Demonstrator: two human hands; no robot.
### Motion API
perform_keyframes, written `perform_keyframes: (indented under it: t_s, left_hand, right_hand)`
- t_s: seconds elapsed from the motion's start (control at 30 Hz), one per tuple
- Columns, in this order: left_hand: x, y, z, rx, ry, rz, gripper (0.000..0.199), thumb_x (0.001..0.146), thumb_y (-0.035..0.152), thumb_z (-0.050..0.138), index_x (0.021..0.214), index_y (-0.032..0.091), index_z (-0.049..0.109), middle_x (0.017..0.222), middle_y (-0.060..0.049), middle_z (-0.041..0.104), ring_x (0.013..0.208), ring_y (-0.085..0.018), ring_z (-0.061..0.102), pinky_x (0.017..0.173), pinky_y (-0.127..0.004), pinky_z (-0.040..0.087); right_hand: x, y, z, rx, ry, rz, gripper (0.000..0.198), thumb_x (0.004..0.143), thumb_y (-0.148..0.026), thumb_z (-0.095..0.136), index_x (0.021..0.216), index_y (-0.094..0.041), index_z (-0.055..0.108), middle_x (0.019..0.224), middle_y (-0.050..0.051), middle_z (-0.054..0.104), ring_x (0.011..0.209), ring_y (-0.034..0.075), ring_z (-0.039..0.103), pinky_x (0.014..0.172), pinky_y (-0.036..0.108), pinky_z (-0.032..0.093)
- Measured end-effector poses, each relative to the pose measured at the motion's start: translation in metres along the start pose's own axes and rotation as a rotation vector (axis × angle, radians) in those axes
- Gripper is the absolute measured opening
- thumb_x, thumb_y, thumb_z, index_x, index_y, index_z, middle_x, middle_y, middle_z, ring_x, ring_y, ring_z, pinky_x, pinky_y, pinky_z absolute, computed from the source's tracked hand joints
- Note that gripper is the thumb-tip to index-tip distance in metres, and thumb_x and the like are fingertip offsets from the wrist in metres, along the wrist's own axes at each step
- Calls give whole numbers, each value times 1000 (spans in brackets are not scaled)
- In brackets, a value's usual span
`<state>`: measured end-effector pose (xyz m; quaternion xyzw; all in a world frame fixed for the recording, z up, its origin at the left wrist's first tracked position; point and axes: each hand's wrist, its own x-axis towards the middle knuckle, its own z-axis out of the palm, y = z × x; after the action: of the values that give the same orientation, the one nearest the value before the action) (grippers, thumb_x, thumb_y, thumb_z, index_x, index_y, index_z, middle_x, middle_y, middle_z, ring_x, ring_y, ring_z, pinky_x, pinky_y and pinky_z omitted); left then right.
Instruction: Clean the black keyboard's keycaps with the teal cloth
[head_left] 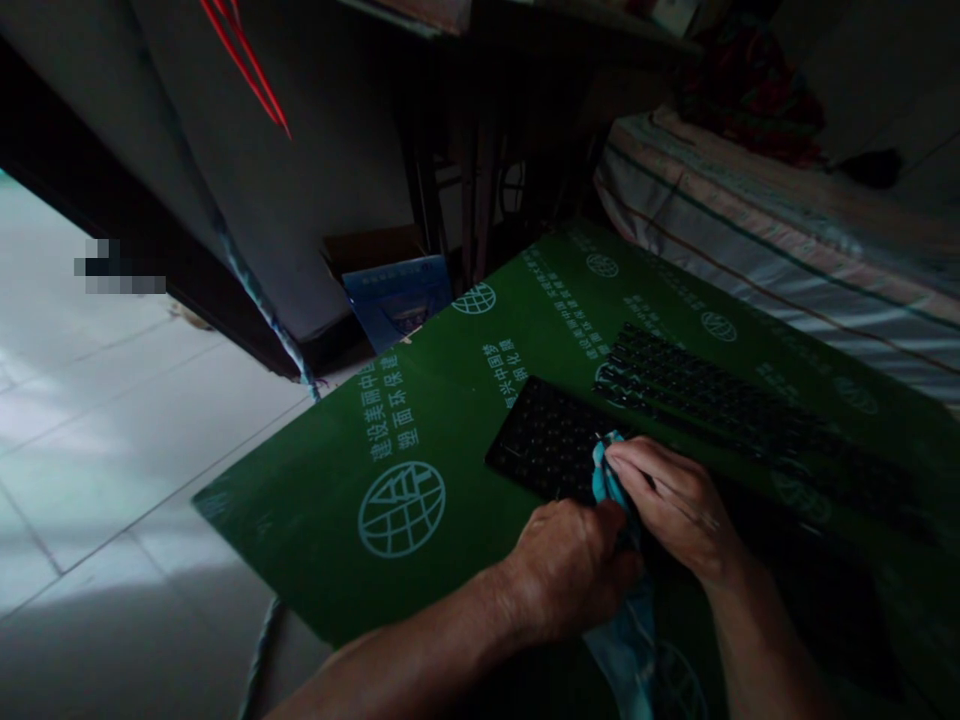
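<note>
Two black keyboards lie on a green board (420,440) printed with white characters and round logos. The near keyboard (544,440) is under my hands; the far keyboard (720,395) lies behind it. My right hand (679,505) pinches a teal cloth (607,475) and presses it onto the near keyboard's keys. My left hand (574,570) is closed around the lower part of the same cloth, which hangs down toward me (630,650). The room is dim.
A pale tiled floor (112,430) stretches to the left. A bed with a striped cover (772,240) stands at the right rear. A blue box (397,295) and dark furniture legs (472,200) stand behind the board. Red strings (247,65) hang at top left.
</note>
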<state>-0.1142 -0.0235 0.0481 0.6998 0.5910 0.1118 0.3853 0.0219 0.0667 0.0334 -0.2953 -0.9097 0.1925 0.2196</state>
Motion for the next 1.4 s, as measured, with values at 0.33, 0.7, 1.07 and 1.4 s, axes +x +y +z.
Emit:
perform_keyframes:
  t_s: [0.33, 0.7, 1.07, 1.4]
  left_hand:
    - [3, -5, 6, -29, 53, -7, 17, 79, 34, 46, 80, 18, 52, 69, -2, 62, 60, -18, 61, 48, -22, 38]
    - [1, -2, 2, -34, 20, -7, 18, 79, 34, 46, 82, 18, 52, 69, -3, 63, 62, -19, 62, 48, -23, 37]
    - [1, -2, 3, -37, 17, -18, 17, 78, 35, 46, 79, 19, 50, 67, -3, 61, 61, -20, 61, 47, -23, 36]
    - [1, 0, 3, -23, 10, -5, 17, 79, 35, 46, 81, 19, 52, 67, -3, 62, 61, -20, 61, 46, -23, 34]
  right_hand:
    - [-7, 4, 7, -10, 104, -81, 21, 88, -13, 43, 84, -19, 62, 78, 4, 66, 73, 14, 63, 75, 26, 50]
    - [-8, 8, 10, -56, 153, -131, 17, 88, -12, 45, 90, -17, 61, 83, 7, 67, 79, 15, 64, 79, 27, 51]
    - [-7, 5, 6, -18, 129, -74, 19, 89, -15, 44, 84, -17, 62, 79, 5, 67, 74, 14, 65, 75, 25, 51]
    - [-6, 8, 3, 29, 161, -6, 16, 88, -17, 48, 83, -18, 63, 79, 4, 69, 73, 14, 65, 71, 21, 51]
